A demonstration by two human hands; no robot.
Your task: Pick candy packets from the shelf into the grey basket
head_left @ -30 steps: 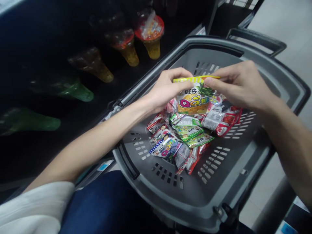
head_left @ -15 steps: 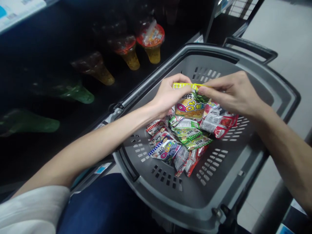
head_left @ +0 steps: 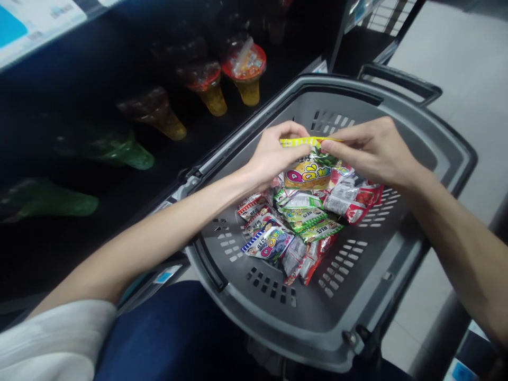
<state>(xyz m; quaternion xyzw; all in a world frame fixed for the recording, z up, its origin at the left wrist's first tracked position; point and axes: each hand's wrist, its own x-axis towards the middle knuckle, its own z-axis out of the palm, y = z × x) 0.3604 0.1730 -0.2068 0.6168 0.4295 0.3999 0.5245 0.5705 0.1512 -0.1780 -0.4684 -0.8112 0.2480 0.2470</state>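
Observation:
A yellow-topped candy bag with a pineapple picture hangs upright between my hands, above the grey shopping basket. My left hand pinches its top edge on the left, thumb in front. On the right, my right hand grips the same edge between thumb and fingers. Below lie several small candy bags: a blue-and-white one at the front, green ones in the middle, and a red-and-silver one under my right hand. The held bag hides part of the pile.
Left of the basket, a dark shelf holds several clear cups, including a red-lidded one and a green one. The basket's black handle sticks out at the far end. Pale floor shows to the right.
Both hands keep their grip on the candy bag and have shifted slightly left and lower in the picture. The basket's far end also appears further left and lower; its contents look the same.

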